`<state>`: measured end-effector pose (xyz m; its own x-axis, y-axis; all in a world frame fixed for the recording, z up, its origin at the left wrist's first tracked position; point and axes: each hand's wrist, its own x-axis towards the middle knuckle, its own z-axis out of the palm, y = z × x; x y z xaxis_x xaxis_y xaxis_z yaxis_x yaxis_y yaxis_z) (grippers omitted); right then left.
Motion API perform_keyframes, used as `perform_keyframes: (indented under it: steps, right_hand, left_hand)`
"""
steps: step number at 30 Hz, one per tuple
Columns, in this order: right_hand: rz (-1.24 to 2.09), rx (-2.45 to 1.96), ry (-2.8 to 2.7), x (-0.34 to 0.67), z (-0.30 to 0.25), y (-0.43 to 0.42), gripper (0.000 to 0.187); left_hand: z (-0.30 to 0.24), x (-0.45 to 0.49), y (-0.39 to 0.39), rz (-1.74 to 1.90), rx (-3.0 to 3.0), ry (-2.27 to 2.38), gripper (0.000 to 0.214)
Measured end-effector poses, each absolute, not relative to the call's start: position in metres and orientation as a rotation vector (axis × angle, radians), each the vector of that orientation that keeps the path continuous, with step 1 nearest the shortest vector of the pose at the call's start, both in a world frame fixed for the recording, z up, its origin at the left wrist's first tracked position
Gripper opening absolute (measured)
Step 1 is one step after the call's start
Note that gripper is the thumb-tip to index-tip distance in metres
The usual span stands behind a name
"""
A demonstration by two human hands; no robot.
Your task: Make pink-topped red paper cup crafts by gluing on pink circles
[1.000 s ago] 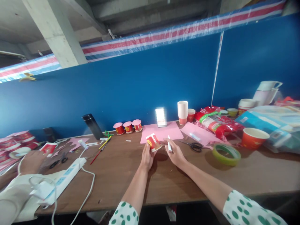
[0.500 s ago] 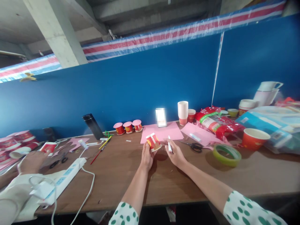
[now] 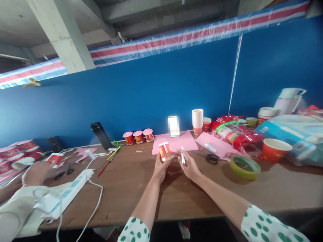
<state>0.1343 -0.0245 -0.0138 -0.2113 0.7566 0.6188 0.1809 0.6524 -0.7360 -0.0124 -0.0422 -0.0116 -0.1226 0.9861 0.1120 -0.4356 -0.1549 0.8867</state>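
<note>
My left hand (image 3: 161, 168) is closed around a small red paper cup (image 3: 165, 151) with a white band and yellow marks, held just above the table in front of a pink paper sheet (image 3: 185, 141). In my right hand (image 3: 188, 166) is a white pen (image 3: 183, 156), gripped near the cup and pointing up. Whether its tip is capped cannot be made out. Black-handled scissors (image 3: 211, 158) lie to the right of that hand. Behind and left of the cup, three red cups with pink round tops (image 3: 138, 137) stand in a row.
A tape roll (image 3: 244, 167), an orange paper cup (image 3: 275, 150) and a red plastic package (image 3: 233, 129) lie on the right. At left are a power strip (image 3: 72, 193) with cables, a black bottle (image 3: 100, 135) and a co-worker's hand (image 3: 37, 173) holding a red-and-white piece.
The cup in my left hand has turned more upright, showing its white band differently. My right hand keeps the pen almost where it was. The co-worker's hand has shifted slightly.
</note>
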Motion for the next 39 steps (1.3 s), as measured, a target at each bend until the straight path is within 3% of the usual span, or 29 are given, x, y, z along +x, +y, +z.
perform_keyframes:
  steps: [6,18,28,39]
  right_hand:
    - [0.599,-0.746,-1.718,0.135,-0.012,-0.026,0.029]
    - [0.572,-0.743,-1.714,0.135,-0.007,-0.030,0.028]
    - [0.595,-0.826,-1.697,0.133,-0.007,-0.032,0.028]
    - [0.532,-0.825,-1.804,0.134,-0.011,-0.031,0.028]
  left_hand:
    - [-0.021,-0.015,-0.039,1.557,1.075,0.850,0.068]
    - [-0.029,-0.015,-0.028,1.592,0.865,0.898,0.037]
    - [-0.029,-0.015,-0.031,1.615,0.788,0.864,0.034]
    - [-0.026,-0.012,-0.034,1.574,0.848,0.835,0.063]
